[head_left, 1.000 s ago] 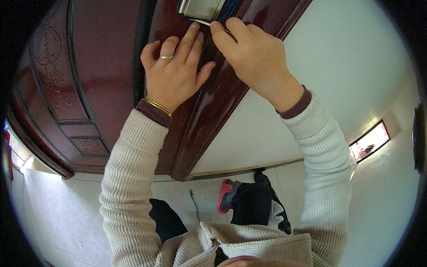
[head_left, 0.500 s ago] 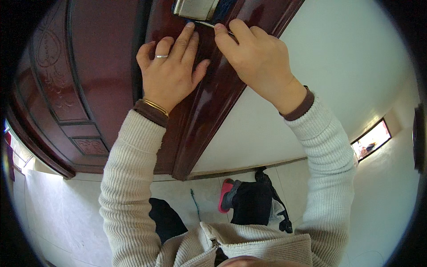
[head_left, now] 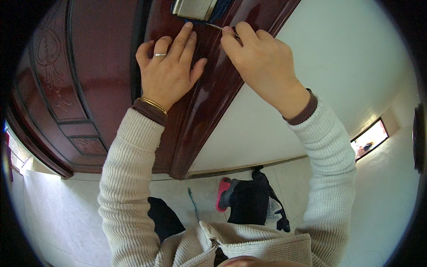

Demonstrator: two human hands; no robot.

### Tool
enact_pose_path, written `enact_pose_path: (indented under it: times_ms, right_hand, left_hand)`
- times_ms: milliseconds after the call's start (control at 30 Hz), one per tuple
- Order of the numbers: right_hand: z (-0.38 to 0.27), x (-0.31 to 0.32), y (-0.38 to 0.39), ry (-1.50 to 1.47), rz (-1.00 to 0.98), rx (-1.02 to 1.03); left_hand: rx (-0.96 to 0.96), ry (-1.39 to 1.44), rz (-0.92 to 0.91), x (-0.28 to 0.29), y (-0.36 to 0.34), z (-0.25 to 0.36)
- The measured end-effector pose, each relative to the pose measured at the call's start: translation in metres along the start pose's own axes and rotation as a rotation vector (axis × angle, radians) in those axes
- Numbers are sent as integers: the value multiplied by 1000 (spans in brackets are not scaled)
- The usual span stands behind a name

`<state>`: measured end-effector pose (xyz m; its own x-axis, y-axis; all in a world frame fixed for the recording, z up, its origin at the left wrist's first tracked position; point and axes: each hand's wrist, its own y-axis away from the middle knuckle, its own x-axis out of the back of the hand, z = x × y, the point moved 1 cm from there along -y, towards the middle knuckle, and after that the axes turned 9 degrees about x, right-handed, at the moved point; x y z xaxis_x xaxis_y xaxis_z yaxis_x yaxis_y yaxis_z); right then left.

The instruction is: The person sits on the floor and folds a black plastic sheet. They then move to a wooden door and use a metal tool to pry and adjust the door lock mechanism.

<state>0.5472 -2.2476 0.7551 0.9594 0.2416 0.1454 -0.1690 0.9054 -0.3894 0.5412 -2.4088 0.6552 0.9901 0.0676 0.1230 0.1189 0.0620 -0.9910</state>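
A dark red wooden door [head_left: 93, 89] stands ajar, its edge [head_left: 209, 102] facing me. A metal lock plate [head_left: 193, 8] sits in that edge at the top, with blue tape around it. My left hand [head_left: 167, 73], with a ring and a bangle, lies flat on the door edge, its fingertips touching just under the plate. My right hand [head_left: 262, 62] pinches a thin metal tool [head_left: 215, 26] whose tip points at the plate's lower corner.
A white wall [head_left: 338, 75] runs along the right of the door. Below are a pale tiled floor [head_left: 62, 213], my legs, a pink slipper [head_left: 222, 193] and a dark bag [head_left: 271, 204]. A bright opening [head_left: 369, 138] shows at the far right.
Both hands have shifted slightly up the door edge toward the lock plate. The thin tool now shows between my right fingers, reaching toward the plate.
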Motion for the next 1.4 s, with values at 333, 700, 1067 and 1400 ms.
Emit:
enact_pose_path:
  times_ms: [333, 700, 1067, 1400]
  right_hand:
    - [3, 29, 71, -480, 200, -225]
    - [-197, 13, 250, -1161, -63, -1084]
    - [-250, 5, 269, -1395, -116, -1218]
    - [-241, 8, 274, -1371, -99, -1170]
  left_hand:
    - [332, 277, 54, -4, -6, -3]
    - [657, 280, 68, -20, -33, 18]
    - [481, 385, 11, -2, -13, 49]
    - [417, 545, 60, 2, -23, 32]
